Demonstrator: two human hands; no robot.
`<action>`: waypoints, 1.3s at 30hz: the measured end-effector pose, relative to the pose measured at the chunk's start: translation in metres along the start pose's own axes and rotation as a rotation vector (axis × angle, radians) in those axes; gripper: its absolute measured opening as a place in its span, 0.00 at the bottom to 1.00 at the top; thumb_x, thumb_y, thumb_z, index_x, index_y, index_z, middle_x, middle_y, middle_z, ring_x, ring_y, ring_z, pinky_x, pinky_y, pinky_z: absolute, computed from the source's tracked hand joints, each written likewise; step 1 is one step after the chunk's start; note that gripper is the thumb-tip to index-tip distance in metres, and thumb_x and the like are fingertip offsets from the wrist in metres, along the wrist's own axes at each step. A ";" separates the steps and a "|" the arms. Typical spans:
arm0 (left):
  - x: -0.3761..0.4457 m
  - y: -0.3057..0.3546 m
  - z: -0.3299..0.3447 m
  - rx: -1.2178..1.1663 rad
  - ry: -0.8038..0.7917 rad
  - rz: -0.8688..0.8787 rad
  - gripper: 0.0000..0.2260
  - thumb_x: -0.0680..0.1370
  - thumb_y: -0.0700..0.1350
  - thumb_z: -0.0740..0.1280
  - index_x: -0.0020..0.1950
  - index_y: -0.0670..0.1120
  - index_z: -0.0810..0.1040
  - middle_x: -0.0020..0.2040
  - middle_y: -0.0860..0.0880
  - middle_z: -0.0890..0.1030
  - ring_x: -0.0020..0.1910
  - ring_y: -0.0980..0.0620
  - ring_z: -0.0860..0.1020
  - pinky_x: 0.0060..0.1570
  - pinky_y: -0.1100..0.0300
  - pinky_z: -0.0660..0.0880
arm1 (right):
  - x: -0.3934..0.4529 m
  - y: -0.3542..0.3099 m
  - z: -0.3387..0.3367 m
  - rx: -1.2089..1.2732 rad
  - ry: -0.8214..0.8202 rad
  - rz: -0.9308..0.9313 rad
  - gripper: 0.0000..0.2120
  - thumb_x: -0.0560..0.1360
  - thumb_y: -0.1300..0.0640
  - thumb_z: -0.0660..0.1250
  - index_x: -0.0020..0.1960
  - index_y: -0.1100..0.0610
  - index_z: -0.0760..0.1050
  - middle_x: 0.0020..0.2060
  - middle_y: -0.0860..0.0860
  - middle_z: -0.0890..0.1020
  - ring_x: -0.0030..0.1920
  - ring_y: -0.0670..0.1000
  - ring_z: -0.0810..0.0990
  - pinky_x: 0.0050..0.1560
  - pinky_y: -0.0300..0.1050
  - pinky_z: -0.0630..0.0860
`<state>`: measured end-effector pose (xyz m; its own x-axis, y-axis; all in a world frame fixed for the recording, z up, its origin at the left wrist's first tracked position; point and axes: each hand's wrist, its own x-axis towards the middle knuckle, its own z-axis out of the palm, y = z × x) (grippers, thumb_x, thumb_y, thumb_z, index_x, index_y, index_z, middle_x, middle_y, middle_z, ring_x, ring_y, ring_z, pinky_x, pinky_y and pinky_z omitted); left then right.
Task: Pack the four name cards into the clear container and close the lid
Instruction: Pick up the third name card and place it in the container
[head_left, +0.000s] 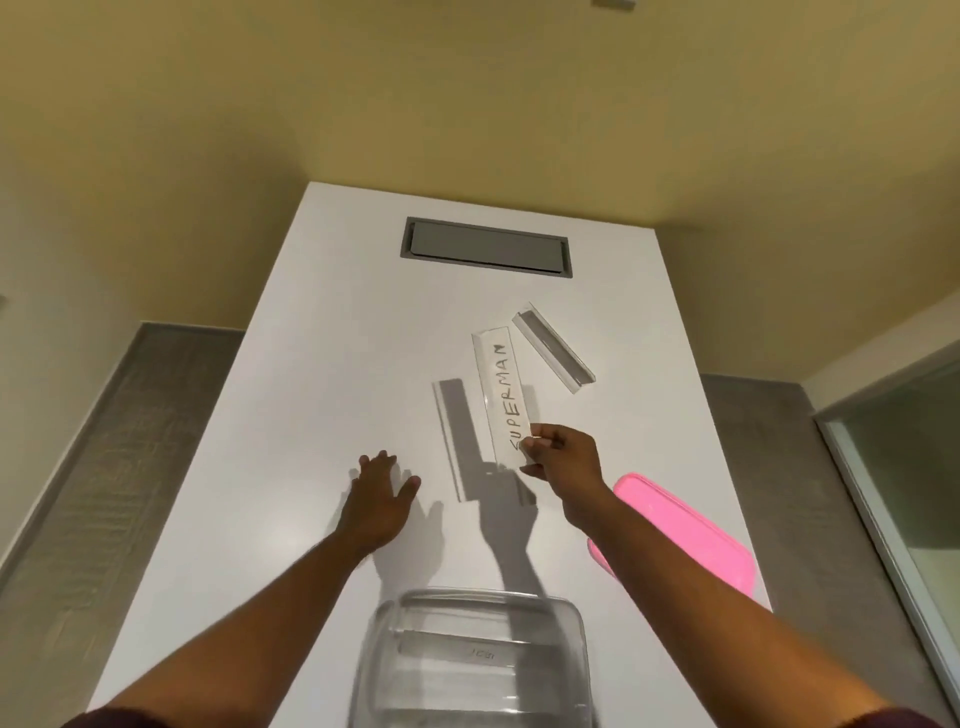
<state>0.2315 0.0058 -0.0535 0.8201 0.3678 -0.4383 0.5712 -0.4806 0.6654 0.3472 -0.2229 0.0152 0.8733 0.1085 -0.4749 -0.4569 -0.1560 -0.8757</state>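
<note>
With one name card (457, 656) already in the clear container (574, 670) at the near counter (291, 364) edge, the right hand (563, 457) pinched the SUPERMAN card (503, 395), the left hand (382, 499) lay flat and empty, two cards (553, 345) remained, and the pink lid (691, 540) lay off.

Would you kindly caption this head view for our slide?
Right hand lifts the SUPERMAN name card toward the clear container.
</note>
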 end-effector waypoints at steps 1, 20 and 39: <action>-0.011 0.013 -0.002 -0.097 0.002 0.006 0.26 0.82 0.55 0.61 0.76 0.45 0.64 0.78 0.48 0.65 0.80 0.47 0.55 0.76 0.49 0.57 | -0.013 0.004 -0.001 0.027 -0.010 0.010 0.06 0.76 0.69 0.71 0.49 0.59 0.83 0.39 0.51 0.87 0.39 0.46 0.84 0.40 0.43 0.83; -0.152 0.060 0.007 -0.325 -0.119 0.209 0.18 0.77 0.48 0.71 0.67 0.49 0.76 0.59 0.49 0.83 0.54 0.49 0.83 0.49 0.56 0.83 | -0.174 0.060 -0.020 -0.017 -0.189 -0.019 0.14 0.74 0.61 0.75 0.59 0.57 0.80 0.53 0.55 0.85 0.49 0.52 0.86 0.53 0.50 0.84; -0.201 -0.005 0.036 0.584 -0.166 0.507 0.22 0.79 0.47 0.66 0.73 0.58 0.70 0.68 0.51 0.78 0.65 0.49 0.76 0.61 0.58 0.74 | -0.198 0.112 -0.087 -1.268 -0.152 -0.736 0.17 0.74 0.46 0.72 0.62 0.43 0.80 0.58 0.45 0.84 0.60 0.51 0.80 0.54 0.49 0.79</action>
<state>0.0649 -0.0948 0.0095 0.9532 -0.1095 -0.2818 0.0141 -0.9149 0.4033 0.1383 -0.3472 0.0187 0.7756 0.6299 -0.0411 0.5926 -0.7489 -0.2967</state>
